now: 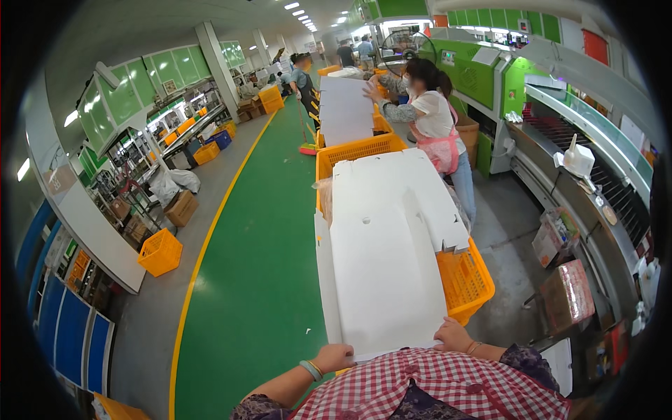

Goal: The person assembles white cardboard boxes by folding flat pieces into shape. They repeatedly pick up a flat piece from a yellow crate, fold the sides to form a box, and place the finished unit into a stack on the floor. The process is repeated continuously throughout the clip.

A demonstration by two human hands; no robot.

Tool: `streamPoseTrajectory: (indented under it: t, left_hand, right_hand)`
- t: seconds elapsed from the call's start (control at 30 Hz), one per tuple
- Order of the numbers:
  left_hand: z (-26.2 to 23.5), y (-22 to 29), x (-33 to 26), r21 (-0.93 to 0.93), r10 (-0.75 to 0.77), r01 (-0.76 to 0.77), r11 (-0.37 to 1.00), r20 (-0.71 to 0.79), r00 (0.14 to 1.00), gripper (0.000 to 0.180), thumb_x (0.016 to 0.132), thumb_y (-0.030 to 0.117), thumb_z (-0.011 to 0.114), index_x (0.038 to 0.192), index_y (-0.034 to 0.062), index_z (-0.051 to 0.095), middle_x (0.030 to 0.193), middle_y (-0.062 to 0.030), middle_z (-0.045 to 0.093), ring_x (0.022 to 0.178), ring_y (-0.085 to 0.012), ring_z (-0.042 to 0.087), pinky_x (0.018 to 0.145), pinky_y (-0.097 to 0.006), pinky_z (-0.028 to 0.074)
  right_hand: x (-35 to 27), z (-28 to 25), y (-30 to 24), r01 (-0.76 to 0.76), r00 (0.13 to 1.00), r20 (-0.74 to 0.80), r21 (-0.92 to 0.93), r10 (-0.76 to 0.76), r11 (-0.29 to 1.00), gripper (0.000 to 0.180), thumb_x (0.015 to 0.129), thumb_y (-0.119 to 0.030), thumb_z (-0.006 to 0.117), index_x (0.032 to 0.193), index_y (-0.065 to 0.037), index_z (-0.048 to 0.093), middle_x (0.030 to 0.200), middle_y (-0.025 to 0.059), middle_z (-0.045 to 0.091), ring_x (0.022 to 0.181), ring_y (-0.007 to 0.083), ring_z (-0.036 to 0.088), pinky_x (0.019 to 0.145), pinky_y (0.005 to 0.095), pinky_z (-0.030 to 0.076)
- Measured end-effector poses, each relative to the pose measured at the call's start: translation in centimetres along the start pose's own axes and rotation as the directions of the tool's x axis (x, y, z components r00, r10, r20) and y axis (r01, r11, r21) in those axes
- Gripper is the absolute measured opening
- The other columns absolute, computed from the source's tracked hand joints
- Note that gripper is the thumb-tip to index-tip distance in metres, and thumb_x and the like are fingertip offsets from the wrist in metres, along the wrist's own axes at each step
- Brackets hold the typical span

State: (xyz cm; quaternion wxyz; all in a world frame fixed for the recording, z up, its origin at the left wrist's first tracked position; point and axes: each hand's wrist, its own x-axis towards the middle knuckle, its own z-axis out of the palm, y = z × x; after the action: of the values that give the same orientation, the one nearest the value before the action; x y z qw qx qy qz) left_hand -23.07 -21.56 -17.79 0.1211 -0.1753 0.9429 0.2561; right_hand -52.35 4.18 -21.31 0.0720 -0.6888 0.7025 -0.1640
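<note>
1. The large white flat die-cut cardboard sheet (388,252) fills the centre of the frame. It lies on top of the orange perforated plastic crates (465,280), whose mesh walls show at centre right and above the sheet's far end.

2. Long axis: the sheet runs from the lower centre of the frame up toward the upper centre, straight away from my body. Its near short edge sits just above my red-and-white checked apron (434,385).

3. My left hand (334,357), in the lower centre-left, holds the sheet's near left corner: the fingers are curled closed around the edge, a pale green bangle at the wrist.

4. My right hand (453,334), in the lower centre-right, rests on the near right corner, touching the edge. I judge it to be gripping, but whether the fingers wrap under the edge I cannot tell.

5. Deciding relation: both hands meet the same near short edge, one at each corner, and the whole sheet lies ahead of them, up-frame. Neither hand is plainly the nearer; the right sits slightly higher in the frame.

6. A narrow side flap (325,280) stands along the sheet's left edge, beside the green painted floor aisle (259,280).

7. In the upper centre another person in a pink apron (437,129) handles a second white cardboard stack (344,112), well apart from my hands.
</note>
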Motion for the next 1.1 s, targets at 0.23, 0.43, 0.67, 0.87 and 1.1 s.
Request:
streamPoseTrajectory:
  t: [0.23,0.43,0.67,0.87,1.1]
  left_hand:
    - [1.0,-0.6,-0.3,-0.002,0.044,-0.044,0.999,0.053,0.998,0.024,0.081,0.031,0.054,0.083,0.0096,0.066,0.081,-0.0130,0.065,0.080,-0.0327,0.062,0.069,-0.043,0.048]
    - [3.2,-2.2,0.3,0.312,0.213,-0.238,0.920,0.111,0.971,0.023,0.081,0.027,0.051,0.078,0.0085,0.064,0.072,-0.0144,0.063,0.077,-0.0337,0.062,0.067,-0.046,0.047]
    - [3.6,-2.0,0.4,0.269,0.268,-0.231,0.935,-0.111,0.957,0.020,0.084,0.023,0.049,0.085,0.0056,0.058,0.075,-0.0142,0.061,0.071,-0.0335,0.060,0.062,-0.045,0.045]
    - [5.6,-0.1,1.9,0.054,0.245,-0.239,0.969,-0.185,0.952,0.018,0.085,0.022,0.050,0.091,0.0050,0.054,0.076,-0.0156,0.060,0.074,-0.0354,0.059,0.063,-0.045,0.046]
    - [3.7,2.1,2.1,0.041,0.173,-0.168,0.985,-0.233,0.957,0.017,0.083,0.019,0.055,0.091,0.0048,0.052,0.079,-0.0141,0.061,0.075,-0.0345,0.059,0.064,-0.045,0.047]
  right_hand:
    - [0.5,-0.4,0.0,0.044,0.999,0.010,-0.019,-0.044,0.999,0.023,0.067,-0.032,0.073,0.073,-0.011,0.070,0.072,0.0091,0.064,0.084,0.0246,0.059,0.104,0.0429,0.033]
    - [0.5,1.7,0.6,0.238,0.968,0.149,-0.290,-0.202,0.927,0.013,0.072,-0.023,0.061,0.063,-0.013,0.065,0.060,0.0043,0.058,0.074,0.0207,0.057,0.079,0.0365,0.043]
    - [0.8,2.3,0.5,0.321,0.935,-0.105,-0.163,-0.340,0.933,0.008,0.075,-0.017,0.056,0.073,-0.011,0.061,0.065,0.0021,0.057,0.066,0.0194,0.055,0.065,0.0334,0.044]
    - [1.3,2.5,-0.8,0.276,0.952,-0.120,-0.057,-0.281,0.960,0.008,0.076,-0.017,0.057,0.082,-0.011,0.057,0.069,0.0020,0.057,0.067,0.0194,0.056,0.058,0.0318,0.046]
    - [1.9,1.4,-2.0,0.173,0.971,-0.167,-0.018,-0.173,0.985,0.009,0.071,-0.015,0.061,0.077,-0.010,0.057,0.066,0.0037,0.056,0.067,0.0207,0.056,0.059,0.0334,0.045]
